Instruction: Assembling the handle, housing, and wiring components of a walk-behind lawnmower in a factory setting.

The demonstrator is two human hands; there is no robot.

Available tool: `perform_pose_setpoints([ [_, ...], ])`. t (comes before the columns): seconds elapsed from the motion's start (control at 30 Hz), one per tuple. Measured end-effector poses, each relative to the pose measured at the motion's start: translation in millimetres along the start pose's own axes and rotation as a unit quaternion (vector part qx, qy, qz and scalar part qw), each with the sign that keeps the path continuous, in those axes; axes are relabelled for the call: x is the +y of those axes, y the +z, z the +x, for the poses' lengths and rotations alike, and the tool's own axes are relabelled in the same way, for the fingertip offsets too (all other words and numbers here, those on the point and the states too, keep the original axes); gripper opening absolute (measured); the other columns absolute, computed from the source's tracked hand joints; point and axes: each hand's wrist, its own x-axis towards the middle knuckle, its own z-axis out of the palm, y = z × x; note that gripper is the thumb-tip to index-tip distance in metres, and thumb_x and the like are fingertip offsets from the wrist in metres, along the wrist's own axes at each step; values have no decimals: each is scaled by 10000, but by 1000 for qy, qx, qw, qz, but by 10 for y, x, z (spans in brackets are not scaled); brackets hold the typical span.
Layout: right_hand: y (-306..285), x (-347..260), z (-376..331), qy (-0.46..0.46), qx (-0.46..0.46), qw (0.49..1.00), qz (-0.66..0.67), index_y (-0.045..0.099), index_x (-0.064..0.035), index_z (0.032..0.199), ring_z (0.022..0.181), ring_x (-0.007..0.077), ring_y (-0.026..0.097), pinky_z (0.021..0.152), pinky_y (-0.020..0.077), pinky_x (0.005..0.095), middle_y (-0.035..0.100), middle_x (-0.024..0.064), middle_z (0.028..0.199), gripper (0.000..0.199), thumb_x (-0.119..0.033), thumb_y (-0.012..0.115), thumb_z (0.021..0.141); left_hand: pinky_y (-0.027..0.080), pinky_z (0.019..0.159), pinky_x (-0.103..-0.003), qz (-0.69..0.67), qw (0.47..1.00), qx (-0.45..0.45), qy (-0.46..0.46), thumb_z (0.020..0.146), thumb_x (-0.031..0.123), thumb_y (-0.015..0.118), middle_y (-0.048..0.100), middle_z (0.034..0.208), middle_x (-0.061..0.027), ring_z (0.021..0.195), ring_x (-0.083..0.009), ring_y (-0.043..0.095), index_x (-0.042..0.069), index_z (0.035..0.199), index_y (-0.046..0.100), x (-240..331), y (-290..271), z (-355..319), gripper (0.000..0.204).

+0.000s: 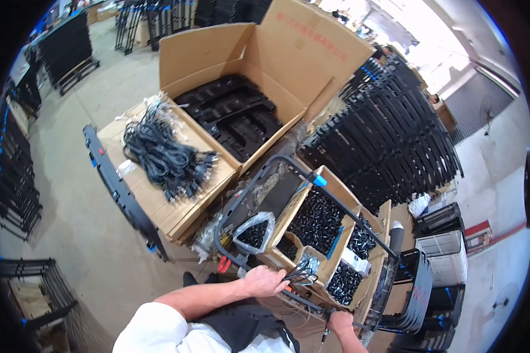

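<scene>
A bundle of black wire parts (302, 273) is being gripped in the curled left hand (264, 281), its length pointing rightward toward the closed right hand (340, 323).

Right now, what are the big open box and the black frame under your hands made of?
The big open box looks like brown corrugated cardboard: matte, with folded flaps. The black frame seems to be painted metal tubing, judging by its thin bent bars with a slight sheen, though plastic is possible. The left hand rests on it.
</scene>
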Motion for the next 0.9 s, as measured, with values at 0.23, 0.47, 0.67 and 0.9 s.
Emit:
perform_pose_setpoints([
  [0.23,70,14,28,8,16,1000,3,702,-93,1007,840,343,780,722,616,475,780,154,926,192,-215,600,901,563,566,-516,3,1000,21,8,1021,454,569,660,614,-184,596,-401,695,58,926,593,21,-63,16,408],
  [0.47,-10,-65,-5,39,99,993,52,720,-106,913,815,358,775,692,603,498,777,166,903,190,-223,570,925,555,518,-479,25,999,25,16,1026,438,571,665,605,-159,537,-361,684,71,891,576,-1,-91,63,391],
  [0.67,114,-31,115,44,100,993,54,700,-101,936,762,360,773,642,598,504,763,169,804,197,-226,547,937,563,544,-498,9,1000,10,14,1031,443,560,671,616,-170,564,-386,690,68,915,577,4,-130,114,393],
  [0.9,-164,-256,-79,3,160,979,128,608,-66,1065,890,382,749,745,599,505,744,178,960,354,-339,720,869,572,549,-502,16,1000,-11,11,1036,449,552,697,676,-186,599,-393,703,57,924,574,-26,-96,42,408],
])
